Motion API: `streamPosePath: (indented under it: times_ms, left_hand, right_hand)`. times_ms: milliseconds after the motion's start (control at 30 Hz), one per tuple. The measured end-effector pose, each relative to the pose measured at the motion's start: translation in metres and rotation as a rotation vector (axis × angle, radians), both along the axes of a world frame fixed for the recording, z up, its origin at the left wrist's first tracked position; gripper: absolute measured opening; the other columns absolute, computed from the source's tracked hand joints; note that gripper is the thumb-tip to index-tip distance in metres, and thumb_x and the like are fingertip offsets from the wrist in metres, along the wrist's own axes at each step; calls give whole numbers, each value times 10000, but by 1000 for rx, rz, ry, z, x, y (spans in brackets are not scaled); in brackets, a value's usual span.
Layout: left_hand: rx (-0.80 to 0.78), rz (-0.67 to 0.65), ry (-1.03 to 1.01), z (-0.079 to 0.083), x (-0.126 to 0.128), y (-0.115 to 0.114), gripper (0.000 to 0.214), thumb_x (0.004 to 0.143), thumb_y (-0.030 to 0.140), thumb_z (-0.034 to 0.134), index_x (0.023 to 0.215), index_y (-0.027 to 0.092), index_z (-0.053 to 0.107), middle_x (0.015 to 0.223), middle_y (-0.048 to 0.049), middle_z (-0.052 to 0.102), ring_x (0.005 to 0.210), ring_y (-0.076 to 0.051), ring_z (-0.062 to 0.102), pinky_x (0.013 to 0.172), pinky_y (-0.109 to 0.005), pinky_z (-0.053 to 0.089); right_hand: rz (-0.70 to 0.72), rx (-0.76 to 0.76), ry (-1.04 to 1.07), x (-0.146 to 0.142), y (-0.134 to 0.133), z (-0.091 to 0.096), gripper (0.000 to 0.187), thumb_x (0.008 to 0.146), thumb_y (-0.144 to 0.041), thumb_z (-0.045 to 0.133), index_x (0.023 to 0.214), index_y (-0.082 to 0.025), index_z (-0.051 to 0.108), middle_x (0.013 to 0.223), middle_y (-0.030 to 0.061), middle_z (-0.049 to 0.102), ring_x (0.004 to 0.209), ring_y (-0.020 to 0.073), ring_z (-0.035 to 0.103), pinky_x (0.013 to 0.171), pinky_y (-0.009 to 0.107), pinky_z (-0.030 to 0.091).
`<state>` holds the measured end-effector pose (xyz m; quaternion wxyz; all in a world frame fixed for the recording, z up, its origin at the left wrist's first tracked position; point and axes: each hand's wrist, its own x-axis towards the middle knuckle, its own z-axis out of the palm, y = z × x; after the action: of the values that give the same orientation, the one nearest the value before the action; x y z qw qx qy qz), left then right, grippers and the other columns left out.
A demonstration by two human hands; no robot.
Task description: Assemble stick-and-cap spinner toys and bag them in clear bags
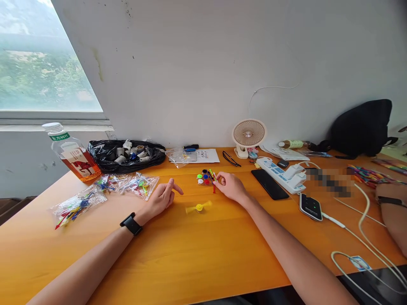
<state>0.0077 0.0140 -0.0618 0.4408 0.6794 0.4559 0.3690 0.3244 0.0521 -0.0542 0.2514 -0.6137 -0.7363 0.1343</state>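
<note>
My right hand (232, 185) is closed, thumb and fingertips pinched at a small bunch of thin coloured plastic sticks (214, 186); which ones it grips is partly hidden. Beside them lie several small round plastic caps (200, 181) in green, white, black, blue and red. Nearer to me, between my hands, a yellow two-bladed plastic spinner (199, 207) is on the table, its blades blurred. My left hand (163, 195) rests to the left with its fingers apart and holds nothing. Clear plastic bags (84, 204) of similar coloured parts lie left of it.
A tea bottle (76, 156) and a black bag of grey pieces (127, 154) stand at the back left. A small fan (249, 134), black phone (269, 184), power strip (280, 173) and cables lie toward the right. Another person's arm (393, 212) is at the right edge.
</note>
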Motion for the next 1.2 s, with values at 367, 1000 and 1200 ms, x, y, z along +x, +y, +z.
streamPosePath:
  times_ms: [367, 1000, 1200]
  left_hand:
    - [-204, -119, -144, -6, -5, 4, 1084, 883, 911, -84, 756, 171, 698, 393, 25, 361, 357, -122, 269, 456, -288, 207]
    - [-121, -188, -86, 5, -2, 1, 707, 972, 788, 440, 749, 159, 673, 572, 60, 253, 531, -110, 202, 532, -284, 151]
    - [-93, -182, -18, 8, 2, -2, 571, 930, 705, 615, 830, 148, 697, 590, 42, 434, 561, -108, 375, 533, -245, 262]
  right_hand:
    - [-66, -15, -146, -12, -5, -4, 104, 926, -306, 674, 915, -209, 709, 757, 40, 699, 659, 177, 582, 589, 290, 271]
    - [-83, 57, -19, -8, 1, -6, 115, 1016, -215, 520, 986, -188, 629, 863, 70, 731, 726, 192, 633, 652, 278, 365]
    - [6, 197, 129, -8, 3, -10, 348, 1001, -190, 471, 1335, -165, 563, 954, 80, 712, 827, 227, 668, 736, 299, 458]
